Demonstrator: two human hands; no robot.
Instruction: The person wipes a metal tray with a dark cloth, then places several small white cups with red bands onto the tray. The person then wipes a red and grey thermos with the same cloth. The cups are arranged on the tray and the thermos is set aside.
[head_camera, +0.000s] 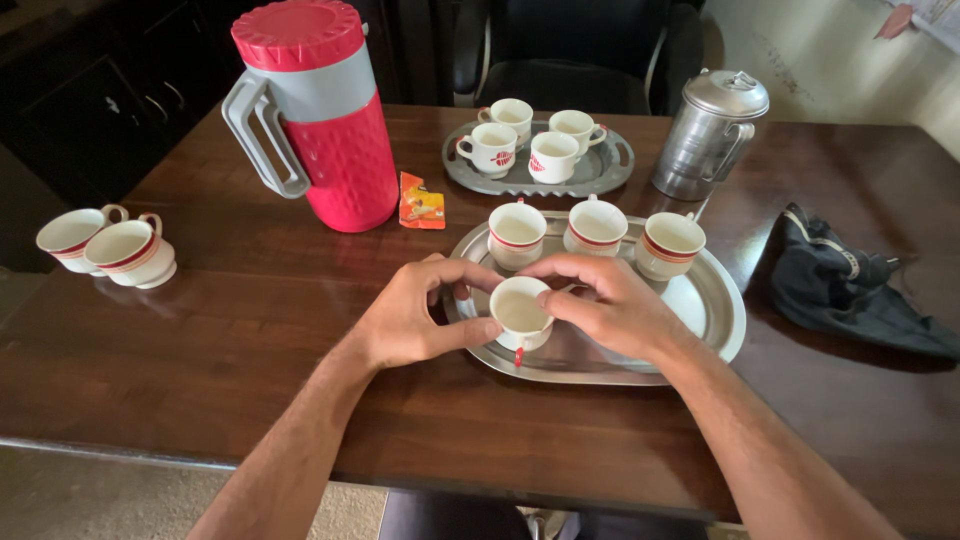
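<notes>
I am judging the small white cup (521, 312), sitting at the near edge of the oval steel tray (722, 300), to be light, smooth and breakable, best gripped around its wall. My left hand (412, 318) and right hand (612, 305) are curling half-closed around it, fingertips pinching its rim and sides, three red-banded cups (597, 226) standing just behind.
</notes>
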